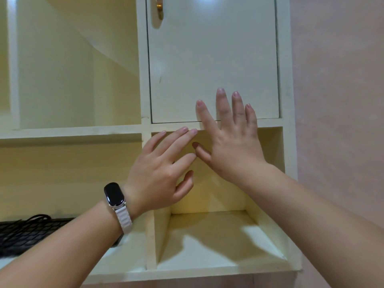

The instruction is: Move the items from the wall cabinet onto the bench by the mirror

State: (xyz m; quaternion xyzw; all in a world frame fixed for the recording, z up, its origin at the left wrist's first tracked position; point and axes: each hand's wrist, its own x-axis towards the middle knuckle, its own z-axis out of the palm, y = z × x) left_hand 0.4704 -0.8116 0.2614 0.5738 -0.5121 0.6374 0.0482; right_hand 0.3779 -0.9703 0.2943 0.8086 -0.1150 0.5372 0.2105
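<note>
Wall cabinet (pixel 143 59): cream-painted, mounted against a pale pink wall (pixel 336 100) and divided into open compartments.

Cabinet door (pixel 212 59): upper right, closed, with a brass-coloured handle (pixel 159 7) near its top left edge.

Lower right compartment (pixel 207 246): open-fronted, with the hands' shadows falling on its floor.

Keyboard (pixel 25 231): black, lying flat in the lower left compartment at the left edge of view. A black cable (pixel 37 218) is looped on top of it. Its right end is hidden behind the left forearm.

Left hand (pixel 160 171): raised in front of the lower right compartment, fingers straight and spread, holding nothing. A smartwatch (pixel 114 194) with a dark screen and a white band sits on the wrist.

Right hand (pixel 232 146): raised just beside the left hand, fingers straight and fanned wide, holding nothing. Its fingertips overlap the bottom edge of the cabinet door; whether they touch the door cannot be told. Its thumb lies close to the left hand's fingers.
</note>
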